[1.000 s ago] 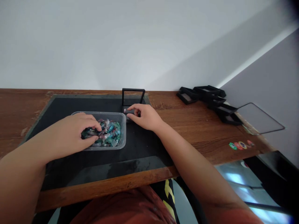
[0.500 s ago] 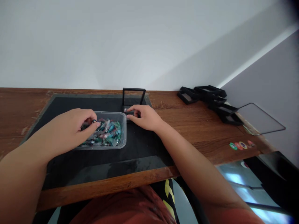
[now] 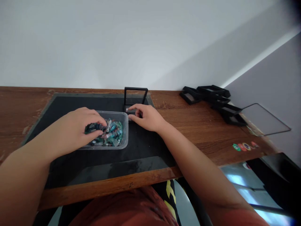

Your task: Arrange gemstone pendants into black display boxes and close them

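My left hand (image 3: 82,127) is over a clear plastic container (image 3: 125,131), thumb and fingers apart above the pieces inside. These are many small glossy pieces (image 3: 114,133) in green, blue, clear and reddish tones, apparently in wrappers; their exact kind cannot be made out. Just right of the container, a small black hinged case (image 3: 135,88) stands with its framed lid raised. My right hand (image 3: 147,117) is curled around the near side of the case's base, thumb in front and index finger over it. The hand hides most of the base and whatever lies in it.
A dark mat (image 3: 141,144) lies under the container on the wooden table (image 3: 188,125). Several black cases (image 3: 211,94) are piled at the back right, with a thin dark wire frame (image 3: 274,119) beside them. Small coloured round pieces (image 3: 244,146) lie near the right edge.
My left hand has let go of a dark piece pinched between its fingers, and its fingers have spread and shifted slightly right over the container. My right hand stays at the case.
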`<action>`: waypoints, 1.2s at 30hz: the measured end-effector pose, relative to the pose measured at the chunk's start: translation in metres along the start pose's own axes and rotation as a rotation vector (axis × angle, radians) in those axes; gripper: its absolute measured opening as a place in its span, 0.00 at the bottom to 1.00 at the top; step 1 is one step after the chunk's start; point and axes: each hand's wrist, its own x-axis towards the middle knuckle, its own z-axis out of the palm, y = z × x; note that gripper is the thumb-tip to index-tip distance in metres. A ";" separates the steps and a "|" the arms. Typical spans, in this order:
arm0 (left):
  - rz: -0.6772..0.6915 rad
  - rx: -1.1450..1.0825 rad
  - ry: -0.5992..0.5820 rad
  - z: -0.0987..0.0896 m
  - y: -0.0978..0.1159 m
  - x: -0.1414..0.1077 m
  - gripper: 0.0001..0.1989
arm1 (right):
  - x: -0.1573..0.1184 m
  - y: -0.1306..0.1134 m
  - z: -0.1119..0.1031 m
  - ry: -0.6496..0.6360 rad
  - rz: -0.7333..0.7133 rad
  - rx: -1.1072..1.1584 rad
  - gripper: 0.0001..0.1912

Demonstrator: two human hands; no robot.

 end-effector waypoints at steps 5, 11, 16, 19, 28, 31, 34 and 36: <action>-0.021 0.013 -0.015 0.003 0.002 0.003 0.17 | -0.001 -0.001 0.000 0.000 -0.004 -0.020 0.16; -0.018 0.016 -0.036 0.006 0.002 0.003 0.17 | -0.001 -0.001 0.000 -0.002 -0.002 -0.040 0.16; -0.005 -0.014 -0.019 0.009 0.001 0.002 0.16 | -0.001 -0.001 0.000 -0.007 0.010 -0.033 0.15; 0.000 -0.021 -0.031 0.009 0.001 0.002 0.16 | -0.001 -0.002 0.000 -0.009 0.009 -0.034 0.16; 0.007 -0.041 -0.043 0.010 0.003 0.003 0.17 | -0.001 -0.002 -0.001 -0.016 -0.015 -0.057 0.16; 0.015 -0.044 -0.059 0.010 0.002 0.003 0.18 | -0.001 -0.003 -0.002 -0.023 -0.010 -0.062 0.17; 0.023 -0.026 -0.074 0.011 0.000 0.002 0.17 | -0.001 -0.003 -0.003 -0.017 -0.013 -0.066 0.17; 0.025 -0.006 -0.085 0.011 0.000 0.002 0.17 | -0.002 -0.002 -0.003 -0.016 -0.016 -0.063 0.17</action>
